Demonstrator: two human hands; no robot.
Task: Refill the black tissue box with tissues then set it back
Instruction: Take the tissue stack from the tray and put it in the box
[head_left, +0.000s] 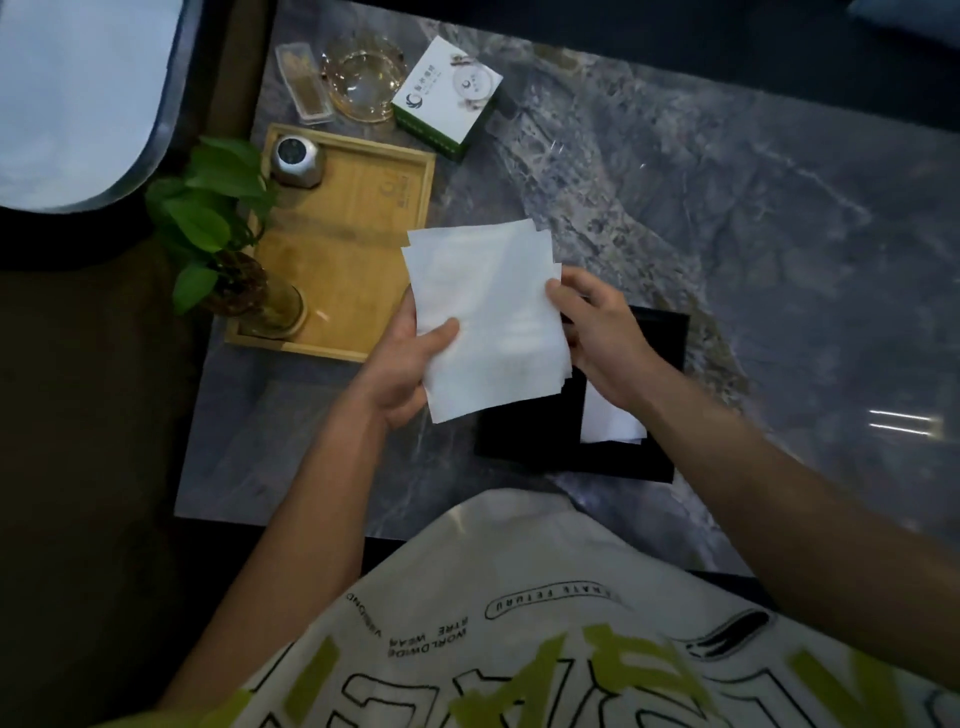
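A stack of white tissues (488, 317) is held above the table, its sheets slightly fanned at the top. My left hand (402, 364) grips its lower left edge with the thumb on top. My right hand (597, 332) pinches its right edge. Under the stack and my right hand lies the black tissue box (613, 457) flat on the grey marble table (727, 234), partly hidden. A white tissue (610, 415) shows in the box's opening.
A wooden tray (358, 244) at the left carries a small metal tin (296, 158) and a potted plant (223, 244). Behind it stand a glass ashtray (361, 78), a clear case (304, 83) and a white-green box (447, 96). My shirt (519, 623) covers the table's near edge.
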